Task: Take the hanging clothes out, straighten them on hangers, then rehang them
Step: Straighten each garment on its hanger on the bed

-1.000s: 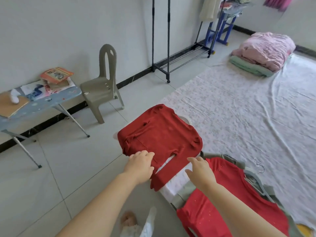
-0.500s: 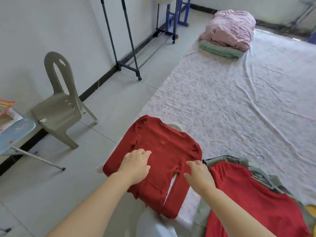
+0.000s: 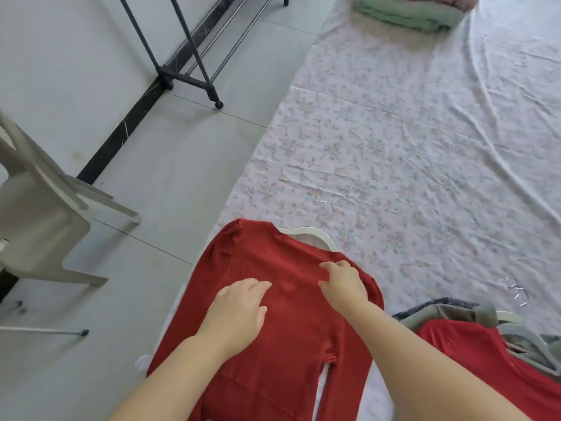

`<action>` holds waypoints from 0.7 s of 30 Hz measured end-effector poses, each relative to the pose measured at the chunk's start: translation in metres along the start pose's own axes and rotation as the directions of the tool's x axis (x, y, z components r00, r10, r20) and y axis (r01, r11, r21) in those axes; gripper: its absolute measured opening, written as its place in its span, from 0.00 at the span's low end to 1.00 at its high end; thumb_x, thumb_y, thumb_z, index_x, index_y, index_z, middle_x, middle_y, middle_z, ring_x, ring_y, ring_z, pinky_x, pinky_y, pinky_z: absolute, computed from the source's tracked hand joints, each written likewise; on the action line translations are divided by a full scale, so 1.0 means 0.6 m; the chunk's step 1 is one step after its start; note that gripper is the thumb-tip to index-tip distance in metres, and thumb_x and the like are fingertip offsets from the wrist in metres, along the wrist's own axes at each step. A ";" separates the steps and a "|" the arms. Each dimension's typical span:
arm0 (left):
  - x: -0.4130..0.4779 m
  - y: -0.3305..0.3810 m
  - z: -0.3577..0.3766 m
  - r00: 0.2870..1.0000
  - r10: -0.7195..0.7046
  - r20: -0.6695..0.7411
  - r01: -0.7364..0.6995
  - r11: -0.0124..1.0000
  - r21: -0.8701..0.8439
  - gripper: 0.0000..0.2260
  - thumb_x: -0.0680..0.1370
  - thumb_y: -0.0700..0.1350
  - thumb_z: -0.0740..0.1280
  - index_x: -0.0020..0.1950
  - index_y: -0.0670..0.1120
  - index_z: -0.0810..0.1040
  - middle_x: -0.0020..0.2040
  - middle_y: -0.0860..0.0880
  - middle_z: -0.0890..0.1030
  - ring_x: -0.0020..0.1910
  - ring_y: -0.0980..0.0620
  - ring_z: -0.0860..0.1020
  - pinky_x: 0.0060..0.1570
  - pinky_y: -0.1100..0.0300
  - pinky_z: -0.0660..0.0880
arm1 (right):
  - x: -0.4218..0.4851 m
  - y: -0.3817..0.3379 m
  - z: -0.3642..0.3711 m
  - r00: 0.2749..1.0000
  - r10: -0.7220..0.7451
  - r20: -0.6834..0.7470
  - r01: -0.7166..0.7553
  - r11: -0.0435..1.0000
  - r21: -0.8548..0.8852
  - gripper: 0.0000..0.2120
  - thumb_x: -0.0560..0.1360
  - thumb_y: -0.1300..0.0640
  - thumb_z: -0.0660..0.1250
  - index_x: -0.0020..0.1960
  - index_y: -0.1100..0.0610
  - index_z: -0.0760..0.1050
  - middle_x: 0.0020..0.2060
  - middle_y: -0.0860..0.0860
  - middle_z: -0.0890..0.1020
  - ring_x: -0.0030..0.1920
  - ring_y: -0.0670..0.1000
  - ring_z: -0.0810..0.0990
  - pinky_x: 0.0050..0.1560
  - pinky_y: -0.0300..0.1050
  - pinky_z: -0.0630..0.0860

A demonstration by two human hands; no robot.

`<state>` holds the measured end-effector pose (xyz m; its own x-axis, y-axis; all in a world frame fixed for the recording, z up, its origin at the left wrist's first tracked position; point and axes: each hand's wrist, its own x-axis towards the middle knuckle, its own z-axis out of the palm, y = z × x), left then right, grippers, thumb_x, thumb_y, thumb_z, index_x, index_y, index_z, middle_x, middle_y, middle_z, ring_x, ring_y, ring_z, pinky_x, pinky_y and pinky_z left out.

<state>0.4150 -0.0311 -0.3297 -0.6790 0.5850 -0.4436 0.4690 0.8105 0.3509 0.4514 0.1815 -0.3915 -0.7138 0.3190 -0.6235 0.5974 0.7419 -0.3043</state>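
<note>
A dark red ribbed top (image 3: pixel 258 259) lies flat at the edge of the floral sheet, on a white hanger (image 3: pixel 315 233) whose metal hook points away from me. My left hand (image 3: pixel 239 311) rests palm down on the middle of the top, fingers spread. My right hand (image 3: pixel 343 281) presses flat near its right shoulder. To the right lies a brighter red shirt (image 3: pixel 473 369) on a pile of grey-green clothes and hangers (image 3: pixel 516 326). The black clothes rack (image 3: pixel 185 74) stands at the wall, only its lower frame showing.
A grey plastic chair (image 3: pixel 39 208) stands at the left. The floral sheet (image 3: pixel 425 141) covers the floor ahead and right. Folded green bedding (image 3: pixel 406 13) lies at the far end. A thin metal leg (image 3: pixel 45 331) crosses the floor at lower left. Loose hanger hooks (image 3: pixel 516 291) lie on the sheet.
The view has tipped down and closed in on the red top. Both hands have slid up the top from its lower part toward the chest and right shoulder.
</note>
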 end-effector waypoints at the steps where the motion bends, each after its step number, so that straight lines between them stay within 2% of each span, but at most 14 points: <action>1: 0.014 -0.005 0.006 1.000 0.019 -0.013 -0.020 1.000 -0.020 0.21 0.79 0.48 0.59 0.72 0.50 0.64 0.66 0.53 0.70 0.65 0.55 0.68 0.65 0.59 0.62 | 0.027 0.002 0.003 1.000 0.020 -0.001 -0.020 1.000 0.001 0.21 0.77 0.54 0.62 0.69 0.52 0.67 0.65 0.54 0.69 0.64 0.56 0.68 0.61 0.52 0.70; 4: 0.049 -0.023 0.025 0.998 0.055 -0.028 -0.056 0.998 -0.033 0.20 0.79 0.48 0.58 0.72 0.50 0.64 0.66 0.54 0.70 0.66 0.56 0.66 0.66 0.61 0.60 | 0.100 0.000 0.013 0.996 0.076 -0.045 -0.074 0.996 0.040 0.21 0.76 0.54 0.63 0.68 0.57 0.66 0.63 0.56 0.71 0.63 0.57 0.69 0.62 0.53 0.70; 8: 0.086 -0.045 0.047 0.996 0.084 -0.007 -0.084 0.995 -0.045 0.21 0.79 0.48 0.58 0.72 0.51 0.63 0.66 0.55 0.69 0.67 0.57 0.65 0.67 0.61 0.58 | 0.169 -0.010 0.027 0.984 0.102 -0.143 -0.087 0.990 0.111 0.26 0.76 0.56 0.63 0.72 0.58 0.60 0.66 0.56 0.70 0.65 0.58 0.68 0.63 0.52 0.67; 12: 0.107 -0.059 0.060 0.995 0.100 0.004 -0.099 0.994 -0.040 0.20 0.80 0.49 0.57 0.72 0.52 0.62 0.66 0.56 0.68 0.66 0.59 0.65 0.66 0.63 0.57 | 0.203 -0.016 0.044 0.975 0.174 -0.140 -0.153 0.977 0.152 0.29 0.76 0.55 0.63 0.74 0.58 0.56 0.66 0.58 0.69 0.66 0.59 0.67 0.66 0.54 0.65; 14: 0.111 -0.062 0.062 0.995 0.103 0.011 -0.103 0.994 -0.036 0.21 0.80 0.49 0.57 0.73 0.52 0.61 0.67 0.56 0.67 0.67 0.59 0.64 0.66 0.63 0.57 | 0.205 -0.016 0.048 0.965 0.204 -0.163 -0.175 0.969 0.172 0.26 0.76 0.55 0.64 0.71 0.58 0.61 0.64 0.59 0.70 0.64 0.59 0.68 0.64 0.53 0.66; 17: 0.109 -0.062 0.054 0.993 0.114 -0.001 -0.114 0.993 -0.035 0.21 0.79 0.49 0.57 0.72 0.52 0.61 0.66 0.56 0.68 0.66 0.58 0.64 0.66 0.62 0.57 | 0.189 -0.015 0.046 0.952 0.216 -0.219 -0.142 0.940 0.309 0.15 0.75 0.58 0.64 0.61 0.60 0.72 0.56 0.58 0.72 0.54 0.58 0.73 0.54 0.49 0.70; 21: 0.094 -0.055 0.027 0.992 0.121 -0.040 -0.122 0.992 -0.026 0.21 0.79 0.48 0.57 0.72 0.51 0.62 0.67 0.55 0.68 0.66 0.57 0.65 0.66 0.61 0.59 | 0.124 -0.017 0.034 0.927 0.185 -0.325 -0.038 0.912 0.409 0.06 0.74 0.60 0.66 0.50 0.61 0.76 0.47 0.55 0.72 0.45 0.54 0.73 0.43 0.44 0.66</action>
<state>0.3704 -0.0241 -0.3797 -0.6393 0.6773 -0.3641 0.5339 0.7318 0.4237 0.3996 0.1855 -0.4495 -0.6706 0.6247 -0.4001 0.7213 0.4230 -0.5485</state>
